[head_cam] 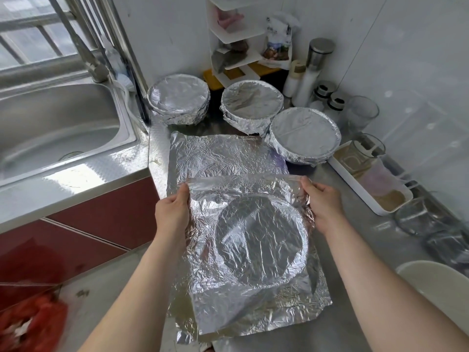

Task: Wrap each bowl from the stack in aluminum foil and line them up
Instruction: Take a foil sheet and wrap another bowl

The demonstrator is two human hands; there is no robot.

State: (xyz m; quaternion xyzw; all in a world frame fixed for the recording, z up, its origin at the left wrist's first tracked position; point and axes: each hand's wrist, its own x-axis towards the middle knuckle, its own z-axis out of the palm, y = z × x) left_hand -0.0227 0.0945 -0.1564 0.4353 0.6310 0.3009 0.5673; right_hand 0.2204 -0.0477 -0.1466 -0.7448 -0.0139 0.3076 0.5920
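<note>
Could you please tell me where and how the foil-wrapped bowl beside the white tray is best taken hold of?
Probably the foil-wrapped bowl is best gripped round its sides just under the rim, coming from the near side: the white tray crowds its right, another wrapped bowl sits at its far left, and the foil stretched flat over its mouth would likely dent under fingers.

The foil sheet (243,224) is thin bright metal, crinkled all over and glossy, the counter (83,174) is shiny steel with a fine embossed grain, the sink (50,123) is smooth satin steel, the tray (355,188) looks like smooth white plastic, and the cabinet front (101,214) is glossy dark red.
</note>
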